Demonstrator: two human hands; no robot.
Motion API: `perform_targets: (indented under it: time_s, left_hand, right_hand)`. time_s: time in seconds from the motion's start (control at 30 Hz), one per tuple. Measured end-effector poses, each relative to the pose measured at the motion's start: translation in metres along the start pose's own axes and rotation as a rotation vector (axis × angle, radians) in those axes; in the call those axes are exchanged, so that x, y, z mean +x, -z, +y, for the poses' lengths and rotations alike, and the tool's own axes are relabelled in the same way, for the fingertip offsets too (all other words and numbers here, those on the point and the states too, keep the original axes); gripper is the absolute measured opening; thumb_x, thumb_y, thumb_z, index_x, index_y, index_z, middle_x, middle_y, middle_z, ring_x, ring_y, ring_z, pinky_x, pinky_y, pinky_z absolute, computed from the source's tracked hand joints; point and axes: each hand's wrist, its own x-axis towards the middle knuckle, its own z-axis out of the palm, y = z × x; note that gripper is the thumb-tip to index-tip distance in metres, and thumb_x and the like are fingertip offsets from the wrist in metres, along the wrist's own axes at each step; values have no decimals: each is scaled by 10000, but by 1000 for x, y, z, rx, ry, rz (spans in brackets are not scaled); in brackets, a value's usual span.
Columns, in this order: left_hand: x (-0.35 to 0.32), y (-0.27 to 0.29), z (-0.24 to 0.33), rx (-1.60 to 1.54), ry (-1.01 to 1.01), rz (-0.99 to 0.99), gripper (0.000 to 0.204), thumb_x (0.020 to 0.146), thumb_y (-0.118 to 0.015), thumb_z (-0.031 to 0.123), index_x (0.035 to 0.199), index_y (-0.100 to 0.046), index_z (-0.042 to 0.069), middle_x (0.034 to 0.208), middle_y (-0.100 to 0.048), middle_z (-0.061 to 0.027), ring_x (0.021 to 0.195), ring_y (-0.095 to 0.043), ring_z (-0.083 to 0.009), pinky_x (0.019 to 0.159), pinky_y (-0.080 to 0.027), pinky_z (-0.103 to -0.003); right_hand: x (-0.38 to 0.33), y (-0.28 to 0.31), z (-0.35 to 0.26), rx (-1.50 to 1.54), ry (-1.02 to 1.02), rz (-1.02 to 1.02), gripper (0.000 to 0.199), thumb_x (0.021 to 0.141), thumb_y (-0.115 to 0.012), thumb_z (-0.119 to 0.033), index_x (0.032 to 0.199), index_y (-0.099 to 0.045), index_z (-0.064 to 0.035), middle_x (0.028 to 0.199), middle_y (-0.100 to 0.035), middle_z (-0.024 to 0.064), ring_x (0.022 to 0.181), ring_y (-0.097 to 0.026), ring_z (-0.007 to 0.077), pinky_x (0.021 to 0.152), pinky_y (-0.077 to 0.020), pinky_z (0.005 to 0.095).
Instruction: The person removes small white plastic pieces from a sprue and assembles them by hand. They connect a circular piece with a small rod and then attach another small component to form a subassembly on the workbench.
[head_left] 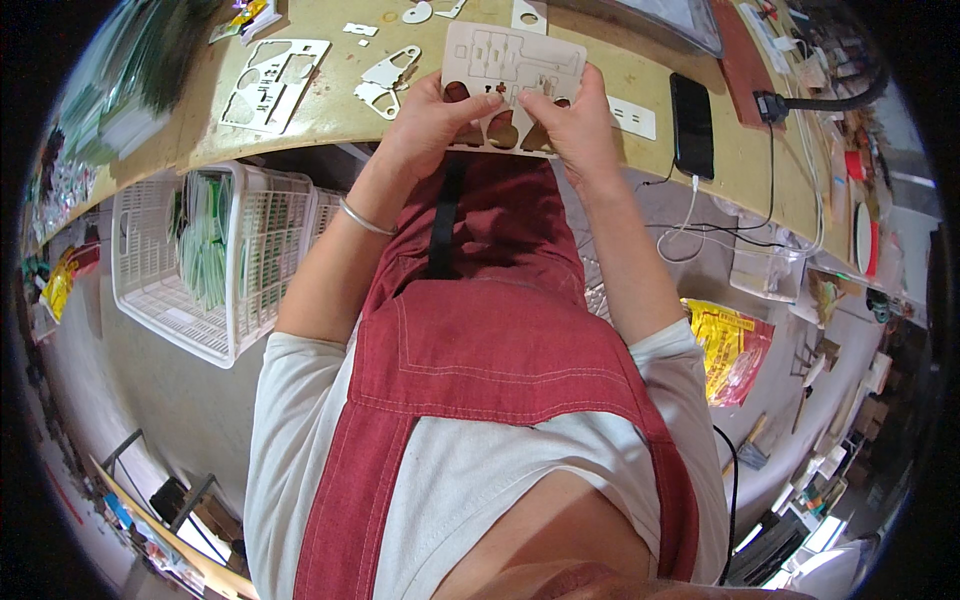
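Pale punched card sheet [512, 70] pinched between left hand [432, 118] and right hand [570, 125], thumbs on top.

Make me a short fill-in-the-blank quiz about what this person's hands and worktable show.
1. Both hands, left hand and right hand, grip one pale die-cut sheet with punched-out ____.
2. The left wrist wears a thin silver ____.
3. A black phone lies on the yellow-green tabletop, to the person's ____.
4. A white plastic basket sits ____ the tabletop.

Missing words: shapes; bangle; right; below
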Motion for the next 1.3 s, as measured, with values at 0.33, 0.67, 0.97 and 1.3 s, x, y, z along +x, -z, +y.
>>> perform_targets:
  time_s: [0.33,0.67,0.97,1.3]
  left_hand:
    - [0,-2,0,-20,-1,1,299,948,-746,118,1203,-630,14,1047,-742,-96,862,-730,-175,727,-604,-305]
    - [1,0,0,14,-24,-1,317,949,-745,114,1213,-612,0,1065,-729,-112,852,-727,-182,734,-621,-335]
    - [-1,0,1,20,-26,-21,304,944,-742,97,1205,-625,-5,1071,-722,-105,895,-710,-175,776,-603,-330]
    - [-1,1,0,11,-40,-20,325,945,-743,84,1228,-612,-9,1086,-728,-119,900,-723,-190,787,-619,-338]
  right_hand:
    - [-2,-3,-6,29,1,2,606,799,-804,-76,1269,-448,62,1164,-653,149,1069,-647,207,942,-537,354]
    - [-4,-6,-14,-102,-7,28,643,788,-816,-109,1280,-439,63,1183,-669,189,1096,-662,248,961,-538,384]
    - [-3,-5,-4,-43,27,3,672,781,-818,-97,1291,-410,60,1184,-659,194,1098,-660,253,953,-546,380]
    - [-3,-2,-8,43,-63,-43,668,786,-823,-82,1293,-410,53,1192,-636,172,1097,-645,233,939,-548,366]
